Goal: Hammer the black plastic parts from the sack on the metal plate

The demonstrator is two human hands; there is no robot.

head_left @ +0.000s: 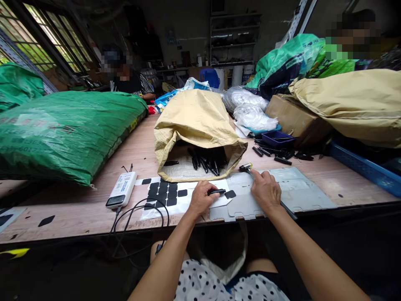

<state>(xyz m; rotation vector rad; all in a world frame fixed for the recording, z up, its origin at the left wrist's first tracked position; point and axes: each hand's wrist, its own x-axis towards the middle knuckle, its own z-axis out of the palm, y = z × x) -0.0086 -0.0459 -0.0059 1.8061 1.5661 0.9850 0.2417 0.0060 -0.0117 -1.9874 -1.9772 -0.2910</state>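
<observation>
My left hand (pixel 200 197) is closed around a slim black pen-like piece (pixel 218 191), held just above the white sheet. By its tip lies a black rounded square (pixel 230 194). In my right hand (pixel 265 191) is a small hammer (pixel 245 167), its dark handle running back under the palm and its head pointing to the left. Beneath this hand is a flat grey board (pixel 300 188). Left of my left hand, a white sheet (pixel 147 214) carries several black rounded squares (pixel 162 193). Ahead, an open beige sack (pixel 194 117) holds many slim black pieces (pixel 208 162).
A white power bank (pixel 121 189) with looping black cables (pixel 140 205) sits left. A bulging green sack (pixel 69 133) fills the left side. To the right are loose black pieces (pixel 282 160), a purple tray (pixel 277 139), a cardboard box (pixel 291 117) and a blue basket (pixel 363 165). Two people are beyond.
</observation>
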